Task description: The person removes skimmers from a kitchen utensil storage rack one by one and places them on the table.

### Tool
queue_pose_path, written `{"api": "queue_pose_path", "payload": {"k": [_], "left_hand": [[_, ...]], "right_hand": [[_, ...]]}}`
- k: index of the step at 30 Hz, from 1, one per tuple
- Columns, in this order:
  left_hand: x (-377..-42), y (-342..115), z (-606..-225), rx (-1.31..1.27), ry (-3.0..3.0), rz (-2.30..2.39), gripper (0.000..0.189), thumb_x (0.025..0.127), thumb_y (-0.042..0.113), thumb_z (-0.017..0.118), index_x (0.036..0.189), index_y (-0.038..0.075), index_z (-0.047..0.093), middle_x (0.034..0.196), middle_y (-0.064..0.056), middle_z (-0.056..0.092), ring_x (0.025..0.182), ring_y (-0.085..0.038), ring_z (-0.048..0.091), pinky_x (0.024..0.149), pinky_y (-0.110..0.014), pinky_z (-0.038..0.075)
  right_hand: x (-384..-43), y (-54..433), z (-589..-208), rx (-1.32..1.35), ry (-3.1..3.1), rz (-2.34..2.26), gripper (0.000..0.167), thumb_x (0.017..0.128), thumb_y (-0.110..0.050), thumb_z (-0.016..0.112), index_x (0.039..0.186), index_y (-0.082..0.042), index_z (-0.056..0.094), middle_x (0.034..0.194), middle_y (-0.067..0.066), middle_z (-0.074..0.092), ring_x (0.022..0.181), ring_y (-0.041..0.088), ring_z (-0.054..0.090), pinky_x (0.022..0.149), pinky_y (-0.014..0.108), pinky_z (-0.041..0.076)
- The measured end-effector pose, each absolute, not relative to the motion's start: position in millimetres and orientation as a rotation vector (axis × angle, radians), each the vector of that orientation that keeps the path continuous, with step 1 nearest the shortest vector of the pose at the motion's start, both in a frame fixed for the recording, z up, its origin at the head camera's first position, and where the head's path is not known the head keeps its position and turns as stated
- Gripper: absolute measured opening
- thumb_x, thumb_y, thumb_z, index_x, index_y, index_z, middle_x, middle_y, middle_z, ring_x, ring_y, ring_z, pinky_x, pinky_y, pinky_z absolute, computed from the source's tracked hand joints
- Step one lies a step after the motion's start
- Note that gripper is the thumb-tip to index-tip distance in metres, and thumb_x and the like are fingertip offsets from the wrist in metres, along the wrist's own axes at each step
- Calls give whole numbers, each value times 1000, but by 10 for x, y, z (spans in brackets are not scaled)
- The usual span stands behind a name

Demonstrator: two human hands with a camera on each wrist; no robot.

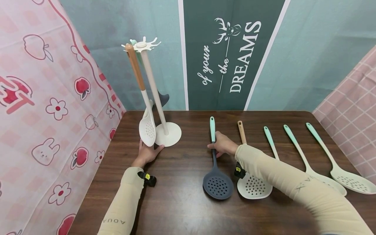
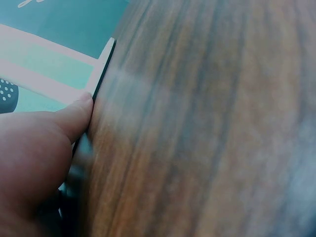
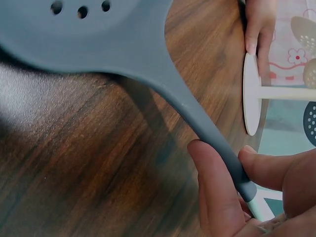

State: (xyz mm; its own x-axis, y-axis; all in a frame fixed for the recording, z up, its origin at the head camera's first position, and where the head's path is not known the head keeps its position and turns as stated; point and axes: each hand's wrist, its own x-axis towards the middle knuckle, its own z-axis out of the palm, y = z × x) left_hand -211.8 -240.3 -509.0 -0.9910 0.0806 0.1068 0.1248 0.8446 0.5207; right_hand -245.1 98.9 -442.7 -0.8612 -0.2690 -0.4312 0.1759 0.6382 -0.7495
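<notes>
My right hand (image 1: 224, 144) pinches a dark grey skimmer (image 1: 218, 184) on its shaft, just below the mint handle. In the right wrist view, thumb and fingers close round that grey shaft (image 3: 185, 106), and its shadow falls on the table beneath. My left hand (image 1: 148, 153) is at the base (image 1: 173, 134) of a white utensil stand, its extended thumb (image 2: 74, 116) touching the rim. A white slotted spoon (image 1: 148, 130) with a wooden handle hangs from the stand just above this hand, hiding some of its fingers.
Behind the stand's pole hangs a dark utensil (image 1: 163, 99). To the right lie a wood-handled skimmer (image 1: 255, 186), a mint-handled utensil (image 1: 269, 138) partly under my sleeve, and two more mint-handled slotted utensils, one of them a spoon (image 1: 353, 180). Printed cloths (image 1: 152, 19) hang round the table.
</notes>
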Motion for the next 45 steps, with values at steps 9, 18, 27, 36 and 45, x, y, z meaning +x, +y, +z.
{"api": "queue_pose_path", "payload": {"k": [9, 18, 27, 36, 45], "left_hand": [[-2137, -2418, -5109, -155, -2949, -841, 86, 98, 30, 68, 156, -11, 21, 162, -33, 18, 151, -48, 11, 120, -62, 3], [-2134, -2424, -5094, -156, -2955, -861, 85, 98, 31, 67, 157, -10, 20, 163, -32, 16, 151, -47, 10, 120, -63, 2], [-2124, -2425, -5114, -166, -2935, -839, 85, 98, 30, 68, 155, -11, 22, 161, -34, 19, 150, -48, 13, 120, -63, 5], [-2123, -2412, -5094, -138, -2952, -864, 87, 98, 31, 68, 156, -10, 19, 163, -33, 17, 152, -47, 10, 120, -61, 3], [-2138, -2412, -5071, -115, -2965, -886, 88, 98, 32, 68, 157, -9, 17, 163, -32, 15, 152, -46, 8, 121, -61, 2]], "right_hand": [[-2519, 943, -4468, -88, 2427, -986, 60, 96, -7, 70, 137, 10, 29, 102, 24, 55, 72, 28, 65, 59, 35, 61], [-2504, 883, -4469, -213, 2597, -764, 103, 94, -12, 73, 158, 3, -7, 93, 23, 64, 58, 25, 64, 54, 37, 58], [-2525, 851, -4507, -236, 2585, -748, 100, 93, -8, 75, 158, 5, -1, 85, 17, 60, 57, 23, 62, 51, 36, 58], [-2550, 862, -4531, -262, 2635, -645, 84, 90, -13, 78, 147, 11, 21, 99, 27, 63, 51, 23, 64, 45, 32, 53], [-2573, 855, -4551, -209, 2623, -572, 75, 90, -15, 78, 140, 11, 29, 82, 15, 59, 51, 22, 62, 44, 30, 52]]}}
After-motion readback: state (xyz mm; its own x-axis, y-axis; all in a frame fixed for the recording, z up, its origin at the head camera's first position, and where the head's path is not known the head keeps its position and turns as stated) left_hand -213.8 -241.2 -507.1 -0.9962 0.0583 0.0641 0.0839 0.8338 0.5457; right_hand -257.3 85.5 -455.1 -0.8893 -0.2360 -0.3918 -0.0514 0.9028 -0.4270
